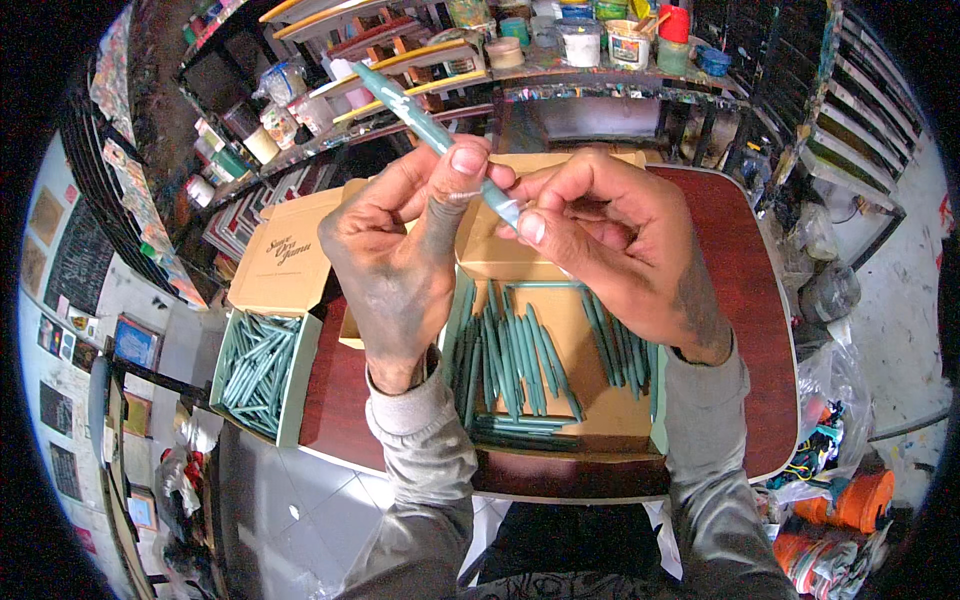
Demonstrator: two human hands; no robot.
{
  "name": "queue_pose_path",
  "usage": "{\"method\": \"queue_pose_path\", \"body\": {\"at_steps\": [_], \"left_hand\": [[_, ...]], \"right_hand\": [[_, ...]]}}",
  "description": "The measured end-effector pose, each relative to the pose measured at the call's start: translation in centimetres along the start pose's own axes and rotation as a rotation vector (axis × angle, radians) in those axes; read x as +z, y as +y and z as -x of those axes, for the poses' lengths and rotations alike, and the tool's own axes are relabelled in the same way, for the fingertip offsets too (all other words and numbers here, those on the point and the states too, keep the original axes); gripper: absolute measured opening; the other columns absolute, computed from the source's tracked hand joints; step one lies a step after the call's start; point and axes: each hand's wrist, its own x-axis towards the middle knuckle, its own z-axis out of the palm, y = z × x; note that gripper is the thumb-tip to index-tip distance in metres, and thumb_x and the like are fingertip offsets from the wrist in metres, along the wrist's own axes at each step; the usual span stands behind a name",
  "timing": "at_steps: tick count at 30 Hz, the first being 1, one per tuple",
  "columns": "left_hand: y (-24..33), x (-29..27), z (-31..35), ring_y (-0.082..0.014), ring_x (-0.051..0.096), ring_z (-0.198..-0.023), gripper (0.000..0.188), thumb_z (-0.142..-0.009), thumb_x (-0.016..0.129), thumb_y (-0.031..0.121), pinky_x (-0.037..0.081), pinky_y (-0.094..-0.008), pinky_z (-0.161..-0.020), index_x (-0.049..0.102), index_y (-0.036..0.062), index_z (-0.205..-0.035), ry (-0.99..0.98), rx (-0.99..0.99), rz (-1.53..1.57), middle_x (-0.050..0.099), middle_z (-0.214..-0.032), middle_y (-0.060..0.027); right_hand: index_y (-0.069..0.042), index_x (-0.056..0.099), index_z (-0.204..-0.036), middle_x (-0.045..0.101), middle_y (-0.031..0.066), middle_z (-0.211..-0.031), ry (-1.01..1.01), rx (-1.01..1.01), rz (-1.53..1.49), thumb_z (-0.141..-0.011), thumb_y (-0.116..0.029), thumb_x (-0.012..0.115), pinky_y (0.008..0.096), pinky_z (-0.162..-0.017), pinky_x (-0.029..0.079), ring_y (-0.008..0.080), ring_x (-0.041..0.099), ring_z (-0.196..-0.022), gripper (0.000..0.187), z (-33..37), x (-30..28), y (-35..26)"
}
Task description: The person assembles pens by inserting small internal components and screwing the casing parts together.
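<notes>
A green pen [412, 115] with pale printing is held up at a slant, its tapered tip toward the upper left. My left hand [395, 265] is closed around its middle, the thumb pressed on top. At the pen's lower end my right hand [635, 240] is closed, thumb and fingertips pinching it. Below my hands stands an open cardboard box [612, 432]. Inside it several matching green pens [515, 350] lie in rows, with a few crosswise near its front and one at the back. My hands hide part of the box.
At the left edge of the dark red table [745, 250], another open box [298, 385] is full of jumbled green pens [262, 360], its printed lid [285, 250] raised. Paint pots [580, 45] crowd the shelf behind. Orange spools [862, 500] and plastic bags [840, 375] are at the right.
</notes>
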Motion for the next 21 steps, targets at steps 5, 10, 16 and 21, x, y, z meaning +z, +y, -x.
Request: {"method": "queue_pose_path", "body": {"at_steps": [5, 10, 16, 21], "left_hand": [[0.58, 0.14, 0.15, -0.0128, 0.064, -0.082, 0.028, -0.089, 0.069, 0.021, 0.047, -0.0269, -0.084, 0.069, -0.0031, -0.102, -0.006, -0.063, -0.008, 0.071, -0.083, -0.0108], [0.42, 0.24, 0.12, -0.0129, 0.064, -0.081, 0.028, -0.089, 0.069, 0.022, 0.047, -0.0275, -0.085, 0.069, -0.003, -0.103, -0.007, -0.066, -0.027, 0.071, -0.083, -0.0109], [0.22, -0.02, 0.07, -0.0114, 0.065, -0.078, 0.023, -0.089, 0.068, 0.012, 0.052, -0.0225, -0.072, 0.068, -0.0069, -0.103, -0.033, -0.034, 0.023, 0.071, -0.085, -0.0121], [0.23, -0.1, 0.03, -0.0118, 0.065, -0.078, 0.023, -0.089, 0.068, 0.012, 0.053, -0.0238, -0.072, 0.068, -0.0069, -0.102, -0.045, -0.025, 0.003, 0.071, -0.086, -0.0127]], "right_hand": [[-0.001, 0.055, -0.093, 0.06, 0.0024, -0.081, -0.024, 0.038, -0.035, -0.093, -0.01, 0.063, 0.022, -0.066, 0.048, 0.0058, 0.058, -0.077, 0.012, -0.05, -0.2, 0.43], [-0.001, 0.054, -0.09, 0.061, 0.0019, -0.079, -0.009, 0.078, -0.027, -0.092, -0.012, 0.064, 0.0224, -0.066, 0.048, 0.0061, 0.059, -0.075, 0.015, -0.03, -0.32, 0.28], [-0.001, 0.054, -0.088, 0.062, 0.0025, -0.079, -0.009, 0.08, -0.019, -0.091, -0.012, 0.064, 0.0235, -0.067, 0.05, 0.007, 0.06, -0.076, 0.015, 0.01, -0.27, 0.45], [-0.001, 0.054, -0.087, 0.061, 0.002, -0.079, 0.002, 0.11, 0.006, -0.091, -0.01, 0.064, 0.0234, -0.067, 0.05, 0.0066, 0.06, -0.075, 0.014, 0.08, -0.26, 0.2]]}}
